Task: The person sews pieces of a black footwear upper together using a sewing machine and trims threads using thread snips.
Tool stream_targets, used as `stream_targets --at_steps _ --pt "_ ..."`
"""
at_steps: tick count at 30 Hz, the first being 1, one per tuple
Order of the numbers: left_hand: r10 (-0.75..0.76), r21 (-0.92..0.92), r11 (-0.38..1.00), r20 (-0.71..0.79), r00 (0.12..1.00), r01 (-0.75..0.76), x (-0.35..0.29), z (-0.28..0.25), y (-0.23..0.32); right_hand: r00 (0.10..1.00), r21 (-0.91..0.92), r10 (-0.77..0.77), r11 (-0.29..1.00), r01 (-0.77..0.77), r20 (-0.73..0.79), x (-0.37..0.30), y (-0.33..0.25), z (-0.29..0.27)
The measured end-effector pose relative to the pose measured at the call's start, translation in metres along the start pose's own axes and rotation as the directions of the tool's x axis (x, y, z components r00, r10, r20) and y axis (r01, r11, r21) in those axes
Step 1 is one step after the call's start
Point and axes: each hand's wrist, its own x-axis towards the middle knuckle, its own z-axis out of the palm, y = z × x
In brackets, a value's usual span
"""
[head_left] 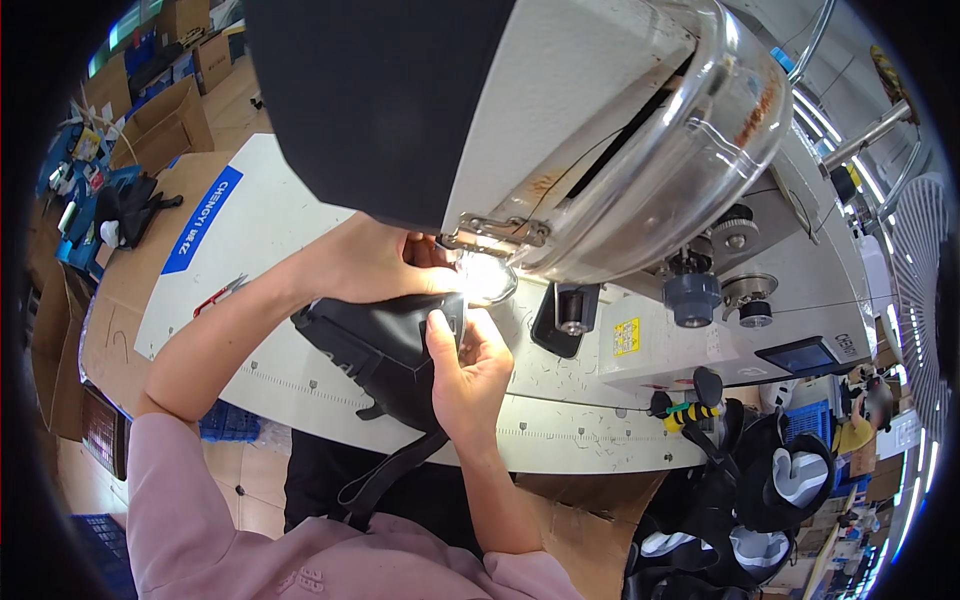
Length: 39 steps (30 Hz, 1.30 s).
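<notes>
A black bag (385,335) with straps lies on the white bed of a sewing machine (560,150), its upper edge beneath the brightly lit needle area. My left hand (375,262) presses and grips that edge from the far side, thumb on top, with some fingertips hidden behind the machine head. Close to it, my right hand (472,380) pinches the same edge with its thumb on top and the other fingers folded beside it. Glare hides the needle and presser foot. One long strap (385,478) of the bag hangs over the table's front edge toward my lap.
Red-handled snips (218,296) lie on the table to the left. A yellow-and-black screwdriver (692,414) rests at the right by the machine's base. Several black bags (785,480) are heaped at the lower right. Cardboard boxes (170,120) stand at the far left.
</notes>
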Motion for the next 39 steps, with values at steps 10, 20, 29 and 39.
stream_targets --at_steps 10,20,29,39 --pt "-0.013 -0.027 1.000 0.000 1.000 0.013 -0.001 -0.011 0.017 0.998 0.067 0.053 0.996 -0.050 -0.044 0.003 -0.006 0.000" --pt "-0.088 0.018 0.996 0.041 0.995 0.087 0.002 -0.012 0.016 0.993 0.055 0.104 0.993 -0.101 -0.060 0.002 -0.008 0.002" --pt "0.007 0.020 1.000 0.015 1.000 -0.007 0.004 -0.009 0.006 0.991 -0.021 0.113 0.993 -0.115 -0.079 0.001 -0.011 0.003" --pt "-0.129 0.106 0.987 0.097 0.987 0.119 0.010 -0.019 0.007 0.989 -0.025 0.118 0.992 -0.121 -0.086 0.005 -0.012 0.003"
